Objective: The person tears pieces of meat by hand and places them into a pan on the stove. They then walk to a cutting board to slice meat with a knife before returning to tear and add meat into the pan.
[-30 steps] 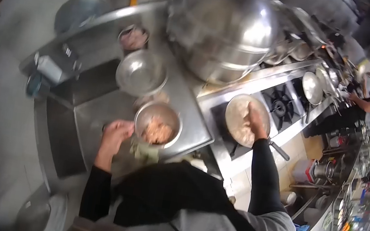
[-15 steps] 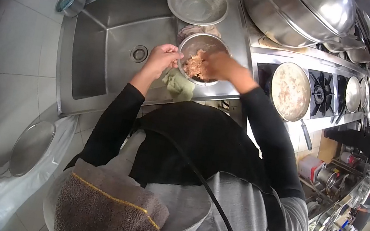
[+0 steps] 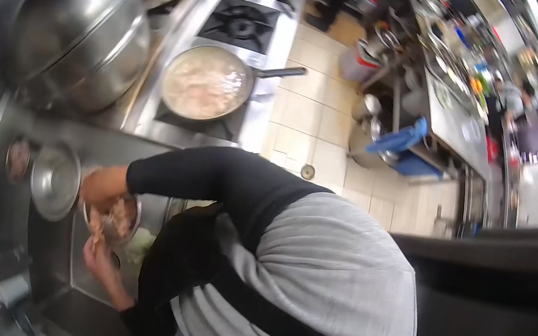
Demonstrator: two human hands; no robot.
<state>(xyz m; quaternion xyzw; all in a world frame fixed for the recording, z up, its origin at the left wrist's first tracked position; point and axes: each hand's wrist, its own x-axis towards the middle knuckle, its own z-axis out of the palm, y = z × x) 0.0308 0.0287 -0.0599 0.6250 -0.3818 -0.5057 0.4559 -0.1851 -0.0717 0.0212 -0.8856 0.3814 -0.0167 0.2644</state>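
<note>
A round metal bowl [image 3: 137,217] of pinkish raw meat [image 3: 121,218] stands on the counter beside the sink. My right hand [image 3: 102,188] reaches down into the bowl at the meat; blur and the bowl hide how its fingers are bent. At the rim nearest the sink, my left hand [image 3: 98,259] has its fingertips closed on the bowl's edge. A pale green cloth [image 3: 140,246] lies against the bowl. Close by my right hand is a wide steel basin [image 3: 55,183].
A frying pan [image 3: 205,82] of pale, frothy food sits on the stove, handle [image 3: 285,72] jutting over the floor. A large steel pot [image 3: 84,37] stands beyond the counter. Below the counter is the sink [image 3: 50,242]. Another person [image 3: 508,101] is at the far right.
The view has swung round to the right, so the sink and bowl now appear at lower left and more of the kitchen shows. Both hands remain at the bowl.
</note>
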